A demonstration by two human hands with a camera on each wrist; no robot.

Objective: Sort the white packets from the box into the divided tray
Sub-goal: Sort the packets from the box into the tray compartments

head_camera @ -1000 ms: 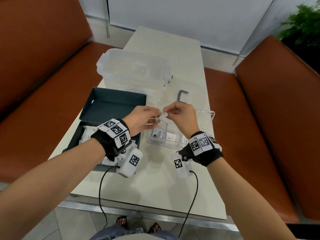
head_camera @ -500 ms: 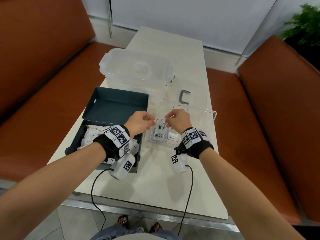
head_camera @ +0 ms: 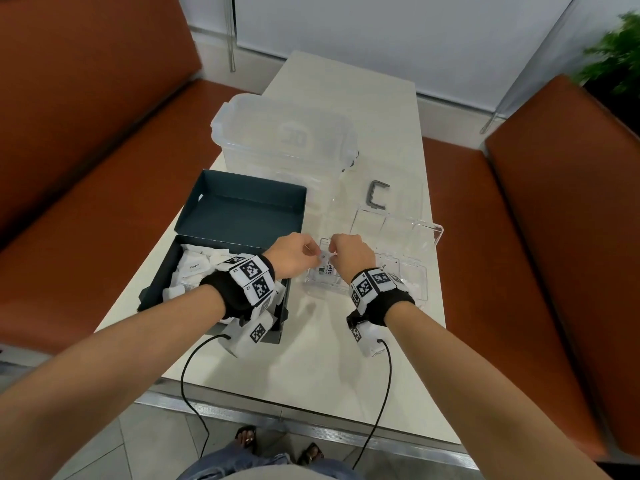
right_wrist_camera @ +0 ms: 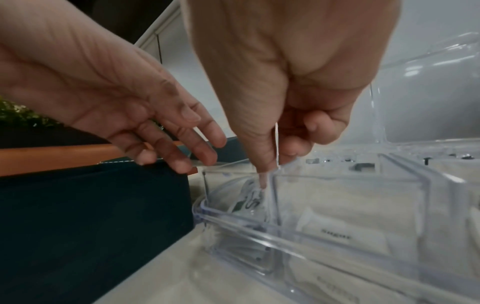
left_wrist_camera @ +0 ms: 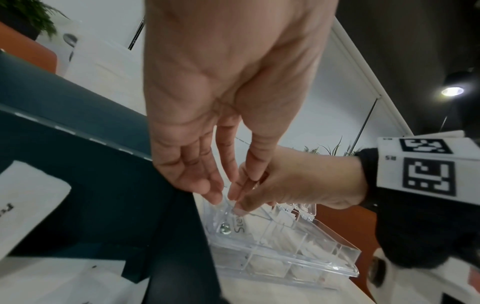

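Observation:
A clear divided tray [head_camera: 424, 282] lies on the table to the right of a dark box [head_camera: 242, 206], which holds several white packets [head_camera: 194, 266]. My right hand [head_camera: 341, 258] pinches a white packet [right_wrist_camera: 276, 144] edge-on between thumb and forefinger. The packet is lowered into the tray's left compartment [right_wrist_camera: 285, 228], where a green-printed packet [left_wrist_camera: 240, 223] lies. My left hand [head_camera: 311, 258] hovers just left of it, over the tray's left edge, with fingers straight and holding nothing [right_wrist_camera: 197, 152]. A packet marked Sugar [right_wrist_camera: 337, 236] lies in the neighbouring compartment.
A large clear lidded container [head_camera: 284, 143] stands behind the box. A grey C-shaped part [head_camera: 377, 195] lies behind the tray's raised lid [head_camera: 398, 230]. Orange benches flank the narrow table [head_camera: 311, 358]. Cables trail from both wrists over the front edge.
Both hands came down from above the tray to its left compartment with the packet. The left hand, which pinched the packet with the right, has let go.

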